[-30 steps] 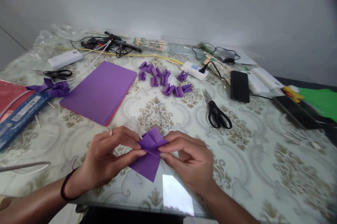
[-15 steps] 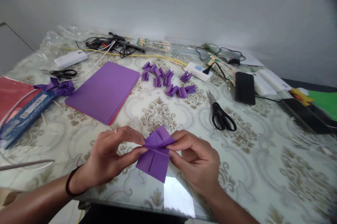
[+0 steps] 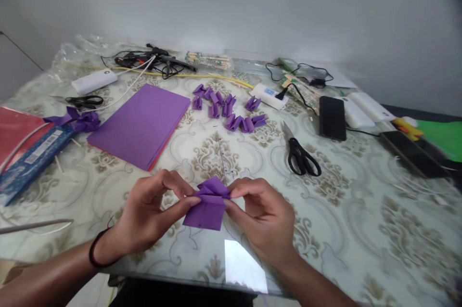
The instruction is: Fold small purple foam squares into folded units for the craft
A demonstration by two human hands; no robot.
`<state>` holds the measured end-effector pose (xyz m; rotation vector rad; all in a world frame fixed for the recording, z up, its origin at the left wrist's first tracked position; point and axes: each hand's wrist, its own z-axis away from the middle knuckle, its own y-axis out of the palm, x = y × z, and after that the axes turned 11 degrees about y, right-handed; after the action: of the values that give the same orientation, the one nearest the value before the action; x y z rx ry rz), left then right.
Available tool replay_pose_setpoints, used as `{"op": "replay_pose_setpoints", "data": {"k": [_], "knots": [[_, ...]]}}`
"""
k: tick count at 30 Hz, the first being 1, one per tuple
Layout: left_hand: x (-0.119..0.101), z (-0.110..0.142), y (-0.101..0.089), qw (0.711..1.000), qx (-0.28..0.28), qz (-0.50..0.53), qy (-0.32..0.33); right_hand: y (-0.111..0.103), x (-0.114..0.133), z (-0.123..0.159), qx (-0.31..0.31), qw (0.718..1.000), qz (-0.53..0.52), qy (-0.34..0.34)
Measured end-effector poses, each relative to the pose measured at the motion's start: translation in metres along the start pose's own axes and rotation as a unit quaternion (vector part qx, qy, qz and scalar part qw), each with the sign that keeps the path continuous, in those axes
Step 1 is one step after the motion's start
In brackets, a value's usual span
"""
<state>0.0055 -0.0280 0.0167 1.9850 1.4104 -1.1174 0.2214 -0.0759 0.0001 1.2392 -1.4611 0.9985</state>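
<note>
A small piece of purple paper (image 3: 205,213), creased and partly folded, is held above the near part of the table. My left hand (image 3: 153,213) pinches its left edge at the fold between thumb and fingers. On the opposite edge, my right hand (image 3: 262,215) grips it the same way. The paper's upper part rises in a point behind the fold, and its lower flap slants toward me. Beyond my hands lie several folded purple paper pieces (image 3: 234,123). To their left is a stack of purple sheets (image 3: 140,124) with red showing underneath.
Black-handled scissors (image 3: 302,158) lie right of my hands, and a second pair (image 3: 84,101) lies far left. A phone (image 3: 332,118), a white power strip (image 3: 269,96) and a blue package (image 3: 34,160) are on the patterned table (image 3: 332,235). Cables run along the back.
Both hands have folded the purple paper further along its middle crease. Its lower flap now looks shorter and more tilted. The view has shifted slightly.
</note>
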Motion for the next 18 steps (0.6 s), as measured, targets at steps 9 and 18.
{"op": "replay_pose_setpoints", "data": {"k": [9, 18], "knots": [[0.002, -0.009, -0.006, 0.992, 0.091, -0.005, -0.089, -0.004, 0.002, -0.001, 0.027, 0.995, 0.093, 0.037], [0.0, -0.009, -0.008, 0.991, 0.09, -0.015, -0.101, -0.003, 0.007, -0.007, 0.085, 0.991, 0.103, -0.002]]}}
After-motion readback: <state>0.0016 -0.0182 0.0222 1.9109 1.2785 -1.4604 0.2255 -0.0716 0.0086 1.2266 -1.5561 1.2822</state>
